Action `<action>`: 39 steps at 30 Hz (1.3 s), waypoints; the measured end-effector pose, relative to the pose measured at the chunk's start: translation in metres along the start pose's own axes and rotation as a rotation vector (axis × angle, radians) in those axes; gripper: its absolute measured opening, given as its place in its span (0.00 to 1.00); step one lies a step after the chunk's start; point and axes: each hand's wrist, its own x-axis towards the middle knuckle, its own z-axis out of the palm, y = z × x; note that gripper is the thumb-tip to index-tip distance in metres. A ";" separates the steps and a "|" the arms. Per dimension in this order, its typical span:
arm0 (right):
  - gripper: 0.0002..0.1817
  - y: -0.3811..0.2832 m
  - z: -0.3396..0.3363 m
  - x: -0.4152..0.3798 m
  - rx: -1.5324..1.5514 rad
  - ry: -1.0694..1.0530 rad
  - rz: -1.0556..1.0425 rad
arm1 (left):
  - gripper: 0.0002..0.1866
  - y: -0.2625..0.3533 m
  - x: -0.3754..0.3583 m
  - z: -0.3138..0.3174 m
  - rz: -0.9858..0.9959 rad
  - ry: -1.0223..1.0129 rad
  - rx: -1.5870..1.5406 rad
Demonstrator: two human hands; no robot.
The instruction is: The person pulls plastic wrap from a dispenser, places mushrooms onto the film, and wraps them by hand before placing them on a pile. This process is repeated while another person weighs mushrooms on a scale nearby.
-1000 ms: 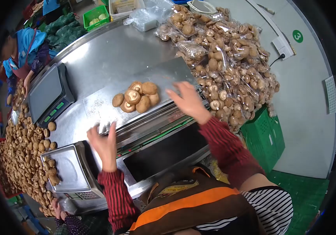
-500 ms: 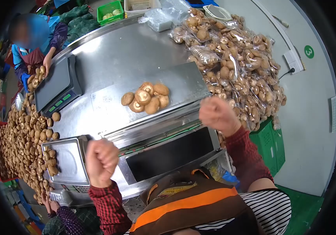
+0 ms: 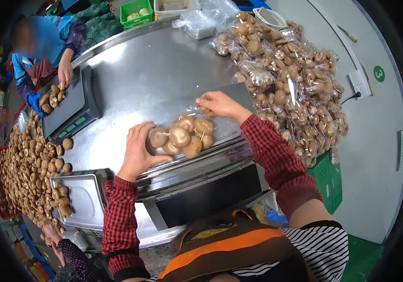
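Observation:
A small cluster of brown shiitake mushrooms (image 3: 180, 137) lies on the steel work surface, with shiny clear plastic film (image 3: 190, 112) over and around it. My left hand (image 3: 136, 151) rests at the cluster's left side, its fingers stretched out and thumb apart, touching the film's edge. Beyond the mushrooms at the upper right, my right hand (image 3: 219, 103) is closed in a pinch on the film. Directly in front of me is the wrapping machine's metal front (image 3: 201, 164), with a dark panel (image 3: 211, 190) below it.
Bagged mushrooms (image 3: 295, 89) are heaped at the right. Loose mushrooms (image 3: 23, 169) pile up at the left beside two scales, one dark (image 3: 67, 105) and one steel-topped (image 3: 86, 197). A co-worker (image 3: 46, 56) handles mushrooms at the far scale; another person's hands (image 3: 53, 237) are at lower left.
Both hands have moved from the near edge to the mushrooms. My left hand has opened from a fist, my right has reached to the far side, and film now covers the cluster.

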 end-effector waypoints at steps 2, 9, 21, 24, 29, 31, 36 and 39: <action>0.24 -0.022 -0.008 0.000 -0.137 -0.203 0.297 | 0.48 0.009 0.000 -0.001 -0.111 -0.028 -0.099; 0.21 -0.006 -0.025 -0.035 -0.507 -0.169 0.010 | 0.28 -0.018 -0.024 -0.001 -0.457 -0.068 -0.633; 0.17 0.023 0.054 -0.221 0.205 0.194 0.198 | 0.21 0.090 -0.102 0.010 -0.752 0.051 -0.660; 0.18 0.035 0.074 -0.255 0.271 0.218 0.325 | 0.22 0.084 -0.142 0.037 -0.709 0.001 -0.568; 0.19 0.098 0.106 -0.288 -0.401 0.791 -0.031 | 0.22 0.111 -0.166 0.062 -0.659 0.242 -0.584; 0.20 0.139 0.119 -0.318 -0.243 0.902 0.038 | 0.20 0.098 -0.178 0.076 -0.485 0.218 -0.359; 0.23 0.266 0.139 -0.321 -0.387 1.244 0.048 | 0.14 0.082 -0.148 0.140 0.038 0.243 0.177; 0.17 0.314 0.176 -0.305 0.603 1.044 -0.180 | 0.11 0.108 -0.139 0.174 0.067 0.104 -0.065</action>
